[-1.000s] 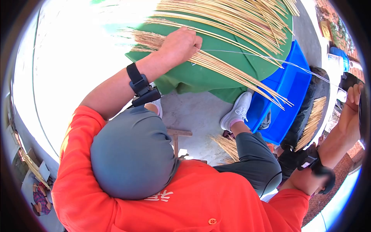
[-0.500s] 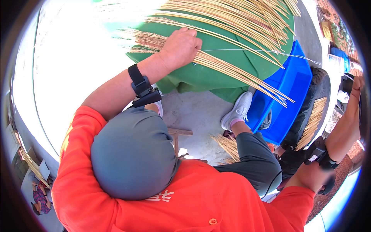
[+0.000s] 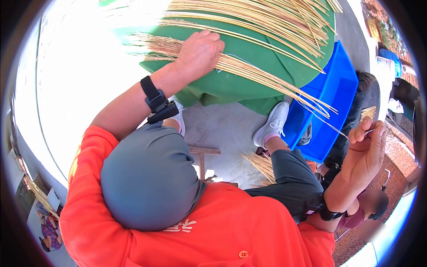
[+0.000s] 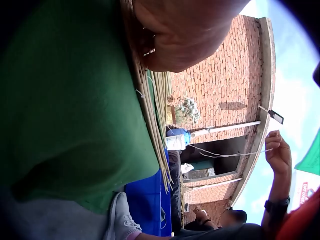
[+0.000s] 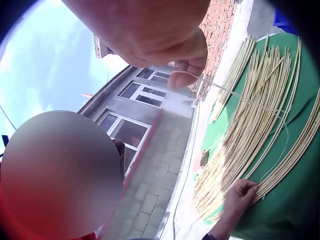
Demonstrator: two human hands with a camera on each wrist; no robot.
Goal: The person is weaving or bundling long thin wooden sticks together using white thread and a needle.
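On the green-covered table my left hand (image 3: pixel 200 52) grips a thin bundle of straw stalks (image 3: pixel 271 81) near its brushy heads. The long bare ends reach right, over the table edge. A thin white string (image 5: pixel 220 86) runs from beside the left hand to my right hand (image 3: pixel 365 144), which is raised off the table at the right. In the right wrist view the string hangs in a slack curve, pinched between the right thumb and fingers. The left wrist view shows the left fingers (image 4: pixel 175 47) curled over the stalks, a bit of string (image 4: pixel 140 93) lying at the bundle.
Many loose stalks (image 3: pixel 262 20) lie spread on the green cloth (image 3: pixel 209 91). A blue crate (image 3: pixel 342 95) stands under the right edge, beside my shoe (image 3: pixel 272 127). A wooden stool (image 3: pixel 202 151) and more straw (image 3: pixel 260 165) are on the ground. Another person (image 3: pixel 356 218) is at the lower right.
My right hand has come down and inward from the far right edge, bringing the string from above the bundle to slack across it. The left hand keeps its grip, shifting slightly left in view.
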